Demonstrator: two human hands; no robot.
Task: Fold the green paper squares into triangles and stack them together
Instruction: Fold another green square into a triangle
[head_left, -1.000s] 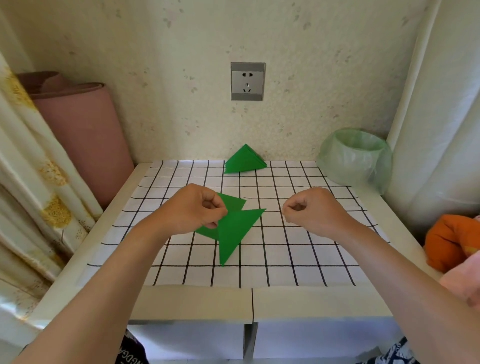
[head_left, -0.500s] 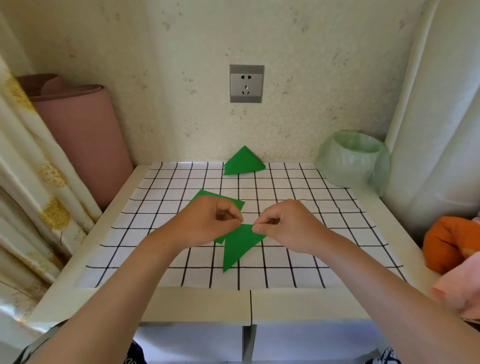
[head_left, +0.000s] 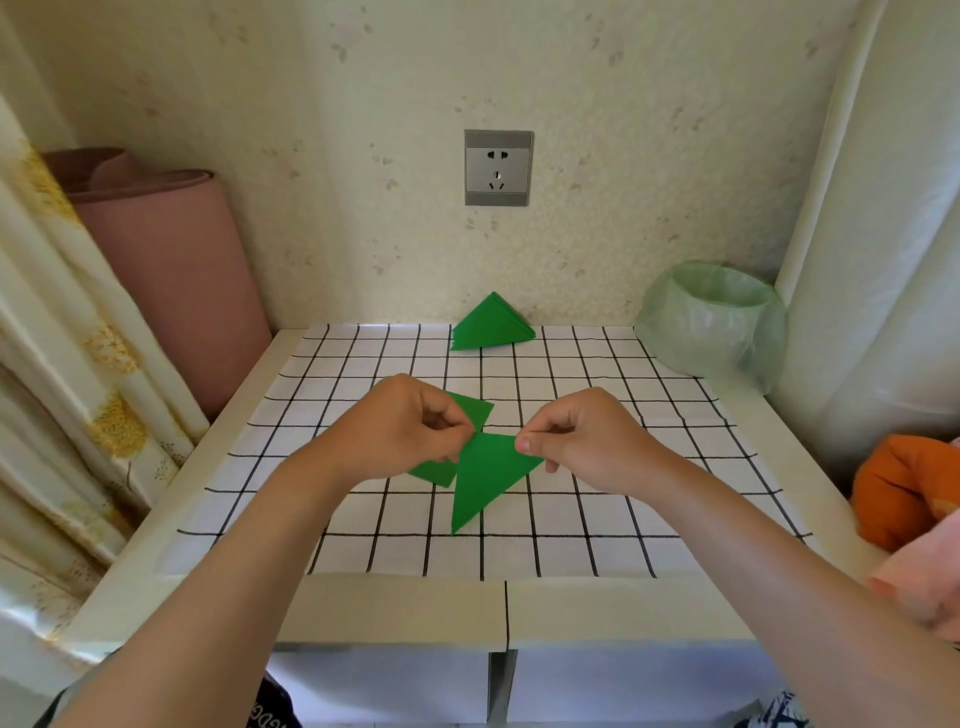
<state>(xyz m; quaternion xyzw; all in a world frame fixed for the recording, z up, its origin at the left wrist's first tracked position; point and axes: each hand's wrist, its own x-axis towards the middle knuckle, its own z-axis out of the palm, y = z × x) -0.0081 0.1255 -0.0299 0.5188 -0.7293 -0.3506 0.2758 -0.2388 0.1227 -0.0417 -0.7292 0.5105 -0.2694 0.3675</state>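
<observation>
A green folded paper triangle (head_left: 480, 478) hangs above the middle of the checked table, point down. My left hand (head_left: 402, 431) pinches its upper left corner and my right hand (head_left: 582, 441) pinches its upper right corner. Under my left hand lie flat green paper squares (head_left: 475, 408), mostly hidden by that hand. A stack of folded green triangles (head_left: 491, 325) sits at the back of the table against the wall.
The table (head_left: 571, 519) has a black-and-white grid cover. A bin lined with a green bag (head_left: 711, 322) stands at the back right. A pink roll (head_left: 171, 280) and a curtain (head_left: 57, 332) are on the left; orange and pink cloth (head_left: 904, 493) lies at the right edge.
My right hand moved left from an empty fist and took the triangle's right corner. Both hands now hold the triangle by its top edge.
</observation>
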